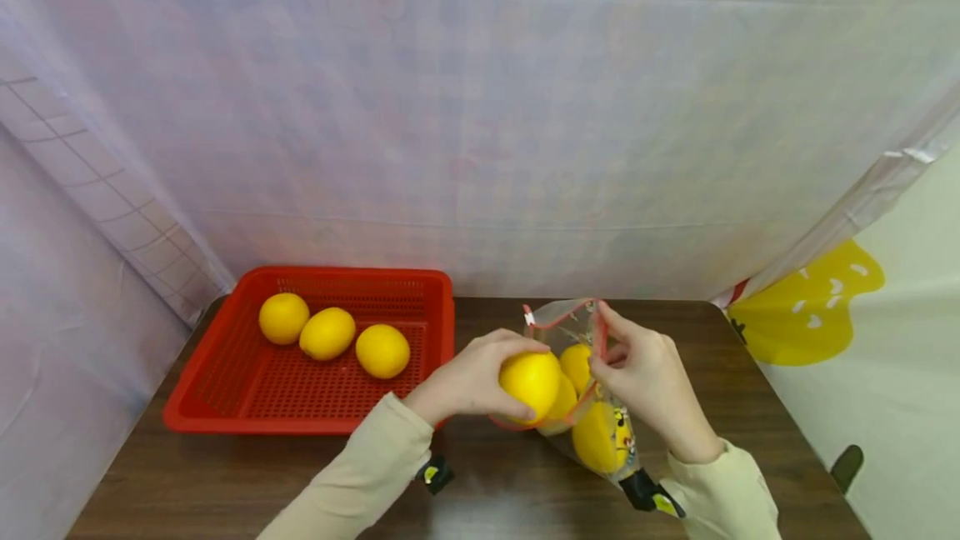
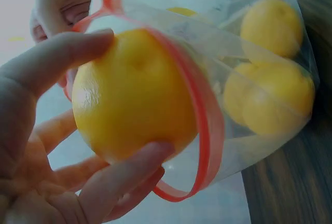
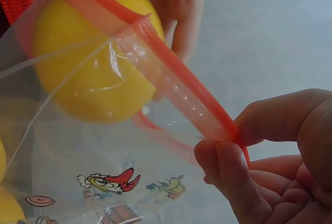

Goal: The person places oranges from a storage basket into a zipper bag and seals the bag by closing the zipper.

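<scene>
My left hand (image 1: pixel 480 375) grips a round yellow orange (image 2: pixel 135 94), its fingers and thumb spread round the sides. That fruit is at the mouth of a clear zip bag (image 2: pixel 233 37) with a red rim and printed cartoon figures. My right hand (image 1: pixel 648 377) pinches the red rim between thumb and fingers, as the right wrist view shows up close. The bag's mouth stands wide apart. Several more oranges (image 1: pixel 600 437) lie inside the bag, lower down, seen through the plastic.
A red perforated basket (image 1: pixel 300 425) stands on the dark wooden table (image 1: pixel 247 486) at the left. Three oranges (image 1: pixel 327 333) sit in it in a row. A pale curtain (image 1: pixel 480 123) hangs behind the table, and a yellow patterned shape (image 1: pixel 810 307) is on the right-hand cloth.
</scene>
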Action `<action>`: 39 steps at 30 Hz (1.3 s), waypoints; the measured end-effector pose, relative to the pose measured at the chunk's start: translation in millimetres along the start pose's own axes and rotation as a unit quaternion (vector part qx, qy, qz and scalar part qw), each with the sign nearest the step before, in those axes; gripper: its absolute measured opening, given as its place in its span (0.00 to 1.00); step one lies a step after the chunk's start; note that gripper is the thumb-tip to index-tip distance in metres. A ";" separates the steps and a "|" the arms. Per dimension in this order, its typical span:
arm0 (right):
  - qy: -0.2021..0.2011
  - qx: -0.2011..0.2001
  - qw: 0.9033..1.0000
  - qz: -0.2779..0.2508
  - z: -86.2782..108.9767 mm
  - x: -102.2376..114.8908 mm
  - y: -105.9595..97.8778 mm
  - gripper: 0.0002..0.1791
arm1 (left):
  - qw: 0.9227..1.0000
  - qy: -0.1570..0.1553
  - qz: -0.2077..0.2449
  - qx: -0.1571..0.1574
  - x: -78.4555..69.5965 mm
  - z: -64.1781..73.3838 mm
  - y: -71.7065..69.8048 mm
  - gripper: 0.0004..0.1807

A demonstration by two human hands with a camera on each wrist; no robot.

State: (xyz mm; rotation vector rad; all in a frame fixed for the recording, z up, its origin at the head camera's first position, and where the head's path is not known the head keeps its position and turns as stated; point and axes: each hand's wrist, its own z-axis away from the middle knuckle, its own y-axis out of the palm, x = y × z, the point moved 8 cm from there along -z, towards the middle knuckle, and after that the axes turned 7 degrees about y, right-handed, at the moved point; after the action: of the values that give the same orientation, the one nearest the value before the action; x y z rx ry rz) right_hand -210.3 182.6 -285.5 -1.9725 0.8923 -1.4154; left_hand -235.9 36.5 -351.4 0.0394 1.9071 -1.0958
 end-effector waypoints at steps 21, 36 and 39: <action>0.004 -0.014 1.000 0.001 -2.7 2.6 -3.9 0.30 | 0.999 -0.017 -0.050 -0.009 10.3 4.6 -26.9 0.42; 0.005 -0.015 1.000 0.003 -1.1 -0.6 -8.6 0.31 | 0.986 -0.072 -0.143 -0.041 44.9 27.2 -88.9 0.30; 0.004 -0.015 1.000 0.003 -1.1 -1.2 -9.1 0.31 | 0.984 -0.086 -0.151 -0.028 57.6 28.3 -93.4 0.31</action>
State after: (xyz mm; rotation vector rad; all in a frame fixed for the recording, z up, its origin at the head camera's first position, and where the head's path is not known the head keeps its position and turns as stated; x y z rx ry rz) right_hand -209.8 189.2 -279.1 -1.9853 0.9275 -1.4148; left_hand -290.2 -61.7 -335.4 -0.3769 1.8230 -1.2012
